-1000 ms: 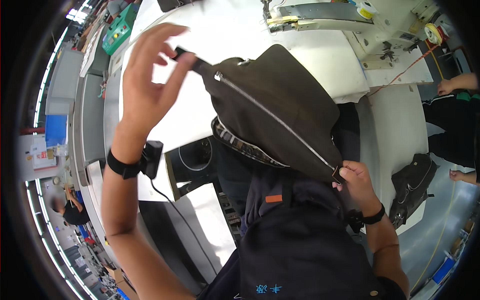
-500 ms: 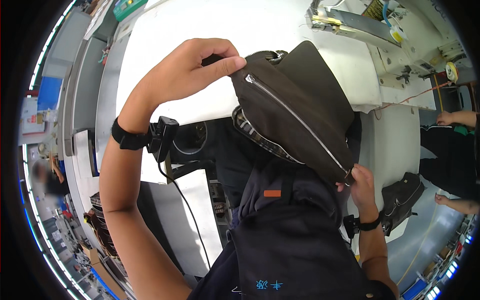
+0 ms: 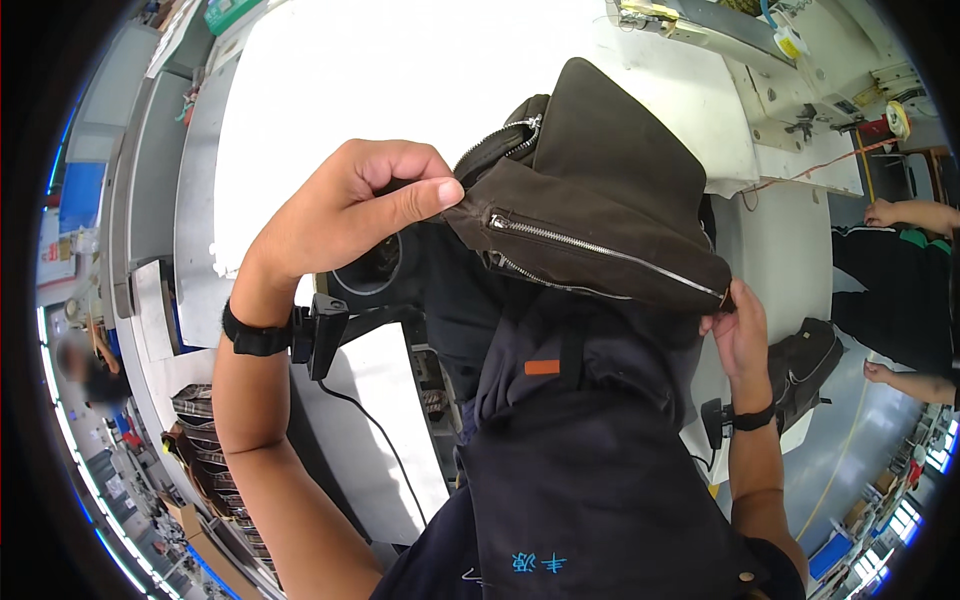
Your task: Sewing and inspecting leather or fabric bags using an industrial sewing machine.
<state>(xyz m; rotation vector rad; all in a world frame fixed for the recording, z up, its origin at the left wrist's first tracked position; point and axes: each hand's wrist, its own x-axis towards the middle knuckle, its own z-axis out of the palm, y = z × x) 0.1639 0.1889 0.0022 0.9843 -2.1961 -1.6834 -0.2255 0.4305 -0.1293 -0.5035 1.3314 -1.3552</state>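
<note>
A dark brown fabric bag [image 3: 610, 225] is stretched between my two hands above my lap, over the near edge of the white worktable. My left hand [image 3: 375, 205] pinches its left corner between thumb and fingers. At the opposite end, my right hand [image 3: 738, 325] grips the right corner near the end of a silver zipper [image 3: 610, 247]. That zipper runs along the front and looks closed. Behind it a second zipper [image 3: 500, 140] curves around an opening at the top left. A smooth flap [image 3: 620, 135] stands up at the back.
The white worktable [image 3: 320, 90] spreads ahead, with a sewing machine [image 3: 700, 40] at the far right. Another dark bag [image 3: 803, 370] lies to my right. Checked fabric pieces [image 3: 205, 440] are stacked at the left. A co-worker's arms [image 3: 910, 215] show at the right edge.
My left hand has come down and slightly left with its corner, while my right hand has risen a little. The bag has turned closer to level, and its checked lining no longer shows.
</note>
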